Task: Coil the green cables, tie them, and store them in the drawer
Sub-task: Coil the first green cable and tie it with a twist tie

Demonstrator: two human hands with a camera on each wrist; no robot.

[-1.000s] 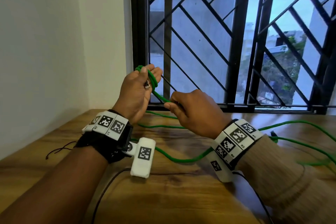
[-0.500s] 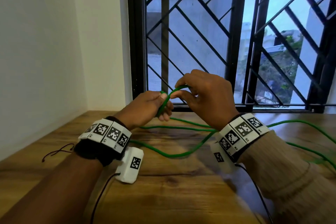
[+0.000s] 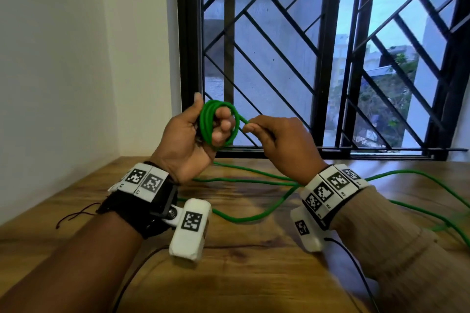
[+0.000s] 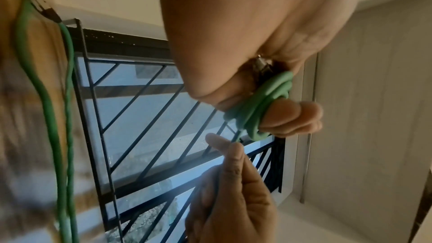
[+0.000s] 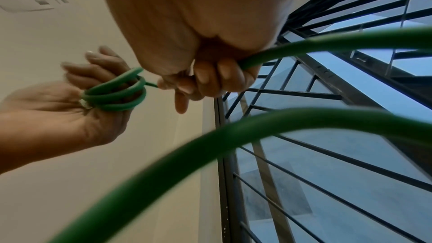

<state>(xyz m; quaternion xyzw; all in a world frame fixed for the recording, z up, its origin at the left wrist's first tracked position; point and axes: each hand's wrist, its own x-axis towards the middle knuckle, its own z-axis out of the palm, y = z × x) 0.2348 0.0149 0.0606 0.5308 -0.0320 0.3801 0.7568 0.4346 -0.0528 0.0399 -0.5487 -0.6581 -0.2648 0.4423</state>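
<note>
A green cable is wound in a few loops round the fingers of my left hand, which is raised palm-up above the wooden table. The coil sits across the fingers with a metal plug tucked at the palm. My right hand grips the cable just right of the coil; in the right wrist view its curled fingers close on the strand. The loose green cable trails down and lies across the table to the right.
A barred window stands just behind the hands. A white wall closes the left side. More green cable lies in long loops at the table's right. Thin black leads run from the wrist cameras over the near table.
The left hand has risen and turned palm-up, and the coil on its fingers has gained a loop. The right hand swung from above the left hand down to its right side.
</note>
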